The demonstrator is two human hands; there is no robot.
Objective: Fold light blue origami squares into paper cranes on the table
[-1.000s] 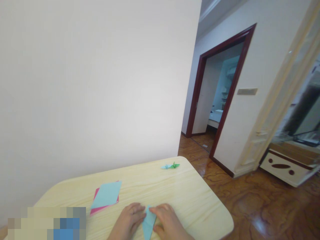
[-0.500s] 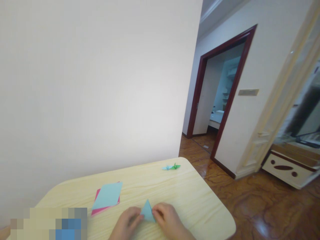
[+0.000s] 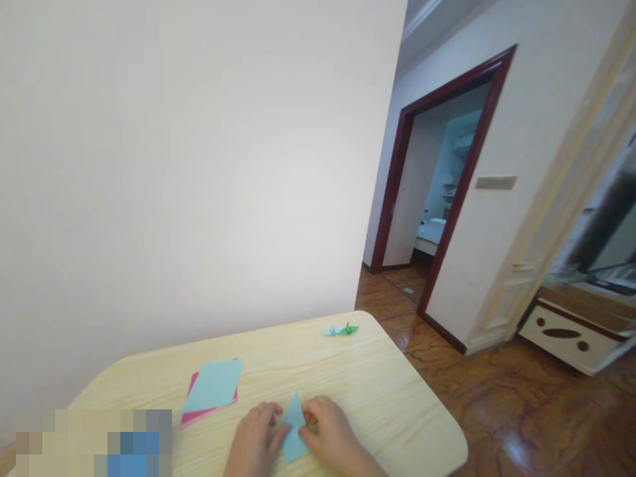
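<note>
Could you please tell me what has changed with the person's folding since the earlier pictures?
The blue paper has opened from a short triangle into a longer diamond, its lower tip now reaching toward the person, between the left hand and right hand. The stacked blue and pink sheets and paper cranes stayed put.

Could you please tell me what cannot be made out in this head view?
Head view:
Folded blue paper: edges partly hidden by the left hand and right hand.
Pink paper: mostly covered by a blue sheet.
Paper cranes: too small for fold detail.
Bottom left: a pixelated patch hides what lies there.
</note>
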